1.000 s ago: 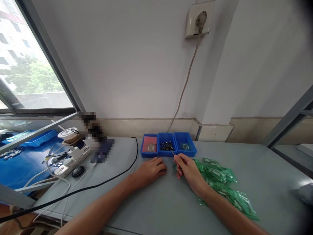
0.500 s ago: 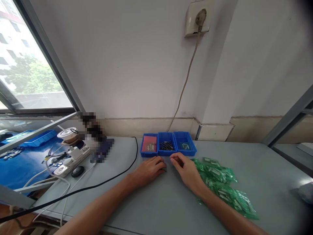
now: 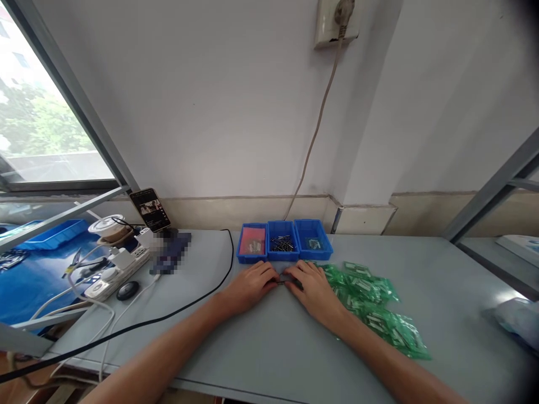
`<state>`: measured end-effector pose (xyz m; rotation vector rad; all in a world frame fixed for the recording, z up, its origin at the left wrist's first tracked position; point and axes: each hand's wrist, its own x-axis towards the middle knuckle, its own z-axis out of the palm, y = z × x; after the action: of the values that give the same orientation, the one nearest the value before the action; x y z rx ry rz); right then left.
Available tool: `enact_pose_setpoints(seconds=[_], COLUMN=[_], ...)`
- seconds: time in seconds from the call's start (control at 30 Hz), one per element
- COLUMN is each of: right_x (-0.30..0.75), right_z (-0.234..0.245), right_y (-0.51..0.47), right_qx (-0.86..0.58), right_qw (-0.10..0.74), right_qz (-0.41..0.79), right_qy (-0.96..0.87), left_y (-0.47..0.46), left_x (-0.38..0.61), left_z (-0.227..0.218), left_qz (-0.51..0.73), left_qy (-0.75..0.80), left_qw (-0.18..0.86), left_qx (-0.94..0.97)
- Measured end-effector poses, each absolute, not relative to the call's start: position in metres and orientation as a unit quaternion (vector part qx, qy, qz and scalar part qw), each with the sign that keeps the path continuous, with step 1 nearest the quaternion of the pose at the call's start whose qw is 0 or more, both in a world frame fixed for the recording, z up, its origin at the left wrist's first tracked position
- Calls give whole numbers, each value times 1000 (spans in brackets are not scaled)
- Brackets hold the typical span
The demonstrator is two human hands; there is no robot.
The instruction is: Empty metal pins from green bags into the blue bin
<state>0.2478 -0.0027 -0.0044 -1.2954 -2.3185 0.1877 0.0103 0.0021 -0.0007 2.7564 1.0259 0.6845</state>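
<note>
My left hand [image 3: 252,286] and my right hand [image 3: 309,287] rest on the grey table [image 3: 261,348], fingertips meeting over a small dark part [image 3: 281,282] pinched between them. Both hands have their fingers curled together. Just beyond them stand three small blue bins: the left bin [image 3: 251,243] with a pink sheet and small parts, the middle bin [image 3: 282,242] with dark metal pins, the right bin [image 3: 313,242] with a few small pieces. A heap of green plastic bags [image 3: 370,306] lies right of my right hand.
A black cable [image 3: 181,308] curves across the table's left half. Further left are a white power strip [image 3: 115,269], a black puck [image 3: 127,290], a wire spool [image 3: 106,227] and a propped phone [image 3: 150,209]. A wall socket [image 3: 334,22] with its cord hangs above.
My right hand came down from the middle bin and moved left to meet my left hand. The view has tilted slightly downward.
</note>
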Motion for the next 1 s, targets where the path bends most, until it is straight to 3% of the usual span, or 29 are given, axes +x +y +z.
enact_pose_setpoints(seconds=[1.0], right_x=[245], right_z=[3], right_y=[-8], right_qx=[-456], right_qw=[218], right_qz=[63], right_qy=[-861], left_y=[5], left_x=[9], left_z=[0], left_qz=[249], left_qy=[332], left_qw=[103], left_qx=[904])
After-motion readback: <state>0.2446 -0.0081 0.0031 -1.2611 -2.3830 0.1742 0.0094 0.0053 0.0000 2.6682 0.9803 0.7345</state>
